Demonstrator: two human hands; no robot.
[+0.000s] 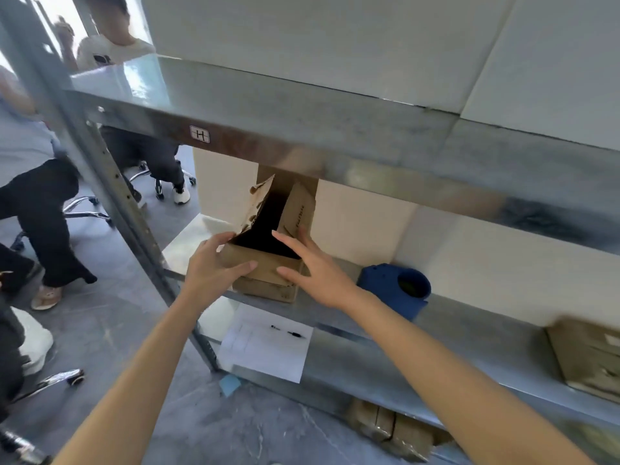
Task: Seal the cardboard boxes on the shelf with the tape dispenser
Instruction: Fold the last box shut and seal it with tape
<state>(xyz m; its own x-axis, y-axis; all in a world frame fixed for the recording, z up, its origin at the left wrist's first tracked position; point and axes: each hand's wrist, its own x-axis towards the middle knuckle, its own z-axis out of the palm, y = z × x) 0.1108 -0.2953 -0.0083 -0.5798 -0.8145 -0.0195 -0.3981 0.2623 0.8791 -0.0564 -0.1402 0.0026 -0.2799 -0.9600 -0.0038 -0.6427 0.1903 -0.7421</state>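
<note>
Flaps (pixel 297 209) gape as left hand (pixel 214 266) pinches the near corner of the cardboard box (pixel 265 275), right hand (pixel 315 270) flat-fingered against it, and that torn flap (pixel 257 204) may buckle when folded.

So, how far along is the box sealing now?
Nothing is plainly sealed yet. In hand: the open box has its flaps up; the left hand grips its front left corner, the right hand touches it with straight fingers. Remaining: fold the flaps and tape them; the blue tape dispenser lies untouched beside it. The far-right box is too blurred to judge.

Storeroom-office: metal shelving (pixel 302 105), swivel chairs (pixel 161 182)
</note>
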